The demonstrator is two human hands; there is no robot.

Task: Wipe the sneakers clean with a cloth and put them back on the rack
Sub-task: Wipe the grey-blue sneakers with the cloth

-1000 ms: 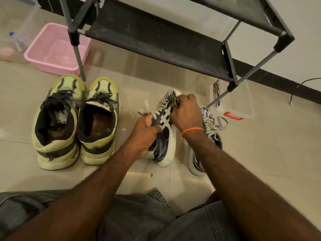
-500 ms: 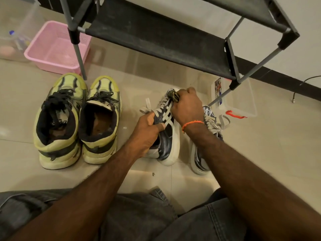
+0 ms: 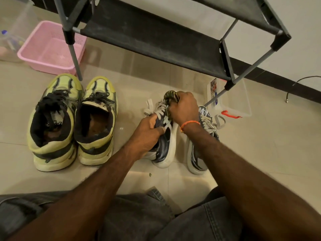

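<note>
A pale tiled floor [image 3: 260, 153] fills the view, and across its twelve o'clock side stands a black shoe rack [image 3: 156, 39] with grey poles and dusty fabric shelves, nothing resting on the shelves that show. At six o'clock lie the person's legs in grey denim [image 3: 139, 220], both bare forearms reaching out from there toward the centre. At nine o'clock a pair of yellow-green sneakers [image 3: 73, 122] with black laces sits side by side on the floor, toes toward the rack. At eleven o'clock a pink plastic basket [image 3: 50, 47] sits behind a rack pole, with a clear plastic tub [image 3: 10, 28] just beside it at ten o'clock. Another clear box [image 3: 232, 100] with a red latch lies at two o'clock under the rack's corner. Just right of centre is a navy and white sneaker [image 3: 165, 143], tipped on its side, sole toward three o'clock. The left hand [image 3: 147, 129] has its grip curled round the shoe's upper near the laces. The right hand [image 3: 184, 108], an orange thread at its wrist, has its grip clenched on a bunched olive cloth [image 3: 171, 96] pressed against the shoe's toe end. Its mate, a second navy sneaker [image 3: 201, 153], rests on the floor just beside it at three o'clock, partly hidden by the right forearm.
</note>
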